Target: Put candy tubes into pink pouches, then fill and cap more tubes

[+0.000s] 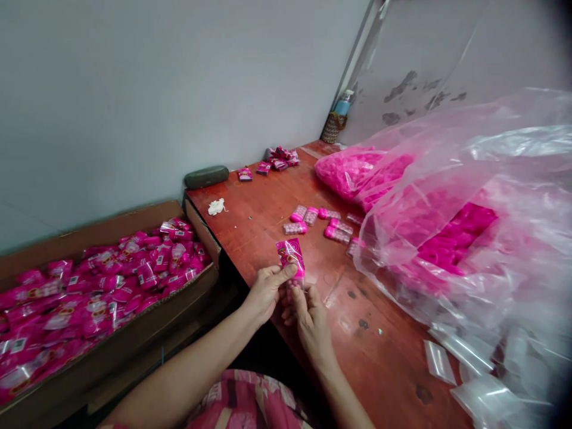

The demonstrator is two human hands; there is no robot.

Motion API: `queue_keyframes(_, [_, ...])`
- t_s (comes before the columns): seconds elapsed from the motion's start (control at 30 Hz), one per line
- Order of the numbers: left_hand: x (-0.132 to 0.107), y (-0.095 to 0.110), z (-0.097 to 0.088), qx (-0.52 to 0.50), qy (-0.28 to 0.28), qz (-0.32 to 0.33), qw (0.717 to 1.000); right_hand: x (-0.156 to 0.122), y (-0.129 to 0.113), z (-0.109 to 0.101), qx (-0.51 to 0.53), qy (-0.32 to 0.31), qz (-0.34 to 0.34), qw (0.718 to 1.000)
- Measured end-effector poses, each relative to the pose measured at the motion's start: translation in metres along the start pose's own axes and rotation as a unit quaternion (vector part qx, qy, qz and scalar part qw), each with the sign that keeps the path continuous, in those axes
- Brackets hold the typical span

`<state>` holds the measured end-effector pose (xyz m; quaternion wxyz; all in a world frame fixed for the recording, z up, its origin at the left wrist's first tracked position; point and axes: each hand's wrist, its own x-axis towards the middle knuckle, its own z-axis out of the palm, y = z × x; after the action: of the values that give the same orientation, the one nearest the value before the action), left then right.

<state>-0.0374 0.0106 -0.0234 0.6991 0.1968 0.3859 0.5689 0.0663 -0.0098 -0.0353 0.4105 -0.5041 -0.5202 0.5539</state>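
Observation:
A small pink printed plastic packet (292,256) is held between my two hands over the near edge of the red table (243,238). My left hand (269,291) is closed on its left side, with the thumb across the front. Lower down, my right hand (308,307) pinches the packet's bottom end between thumb and fingers. What lies inside the packet is mostly covered by my thumbs. Beyond my hands, several small clear tubes with pink caps and pale pink contents (295,227) lie scattered on the table.
A cardboard box (210,280) full of pink packets (120,274) stands at left. Large clear bags (393,238) of pink pieces cover the right side, with clear sleeves (440,361) in front. Along the wall lie a dark case (206,177), folded pink cards (283,158) and crumpled white tissue (217,207).

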Motion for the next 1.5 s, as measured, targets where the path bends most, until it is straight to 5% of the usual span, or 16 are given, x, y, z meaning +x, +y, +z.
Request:
queue_keyframes(0.23, [0.000,0.005,-0.004,0.074,-0.067,-0.010,0.995,-0.001,0.004,-0.006,0.129,-0.062,0.046,0.989])
queue_keyframes(0.43, [-0.001,0.001,0.001,0.042,-0.019,0.009,0.999,-0.003,0.002,-0.009,-0.045,0.028,-0.029,0.998])
queue_keyframes(0.67, [-0.004,-0.001,0.004,0.044,-0.097,-0.053,0.993,0.001,0.007,-0.008,0.199,-0.020,0.042,0.979])
queue_keyframes(0.77, [-0.004,0.003,0.000,0.055,-0.108,-0.064,0.991,0.000,0.007,-0.008,0.191,-0.024,0.042,0.980])
queue_keyframes(0.93, [-0.002,0.009,-0.002,0.049,-0.009,-0.010,0.999,-0.005,0.001,-0.015,0.248,-0.057,0.040,0.966])
queue_keyframes(1.17, [-0.013,-0.004,0.003,0.029,-0.068,-0.037,0.997,0.009,-0.005,-0.017,0.266,-0.026,0.052,0.962])
queue_keyframes(1.27, [-0.022,0.012,-0.012,0.004,-0.009,0.022,1.000,0.011,-0.010,-0.020,0.235,-0.038,0.069,0.969])
queue_keyframes(1.37, [-0.029,0.034,-0.036,-0.026,0.112,0.173,0.978,0.012,-0.014,-0.029,0.205,-0.017,0.071,0.976])
queue_keyframes(1.5, [-0.023,0.032,-0.050,0.207,0.147,0.230,0.940,0.015,-0.013,-0.038,0.148,0.010,0.081,0.986])
